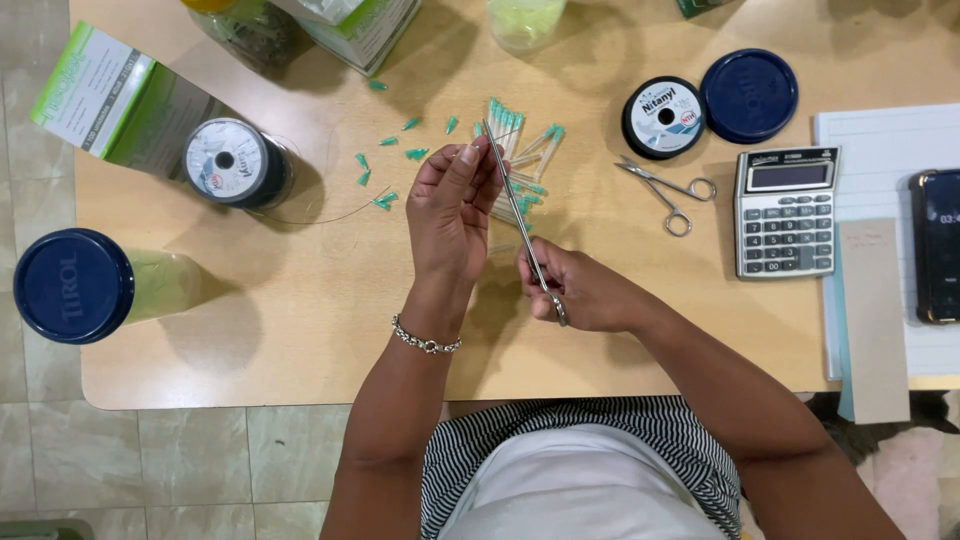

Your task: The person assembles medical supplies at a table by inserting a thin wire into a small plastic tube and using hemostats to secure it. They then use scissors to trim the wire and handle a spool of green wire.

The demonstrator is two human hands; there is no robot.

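**Forceps held up over the scattered needle caps**

Forceps (522, 215), long and slim and steel, sit right in the middle of the view, running on a slant from the lower handle end up to the tip, above the wooden table (300, 320). Right hand (585, 292) has them, fingers curled tight around the ring handles down at the low end. Left hand (455, 210) is raised just beside the shaft, fingertips pinched together up near the tip; whatever sits between those fingertips is too small to make out. A beaded bracelet (426, 340) rings the left wrist.

Behind the hands, a little pile of clear tubes with green ends (520, 140) lies on the table, and loose green caps (385, 170) are strewn to the left of it. Further left, a spool of thin line (232, 162) with a strand trailing off toward the caps, a green and white box (110, 100) touching it, and a clear jar with a dark blue lid (75, 285) lying at the table's left edge.

Over on the right: a second spool (664, 117), black rimmed, just beside a loose dark blue lid (749, 95). A pair of small scissors (668, 188) lies below them, untouched. Then a grey calculator (786, 210), a lined pad (880, 150) and a dark phone (938, 245) at the far edge.
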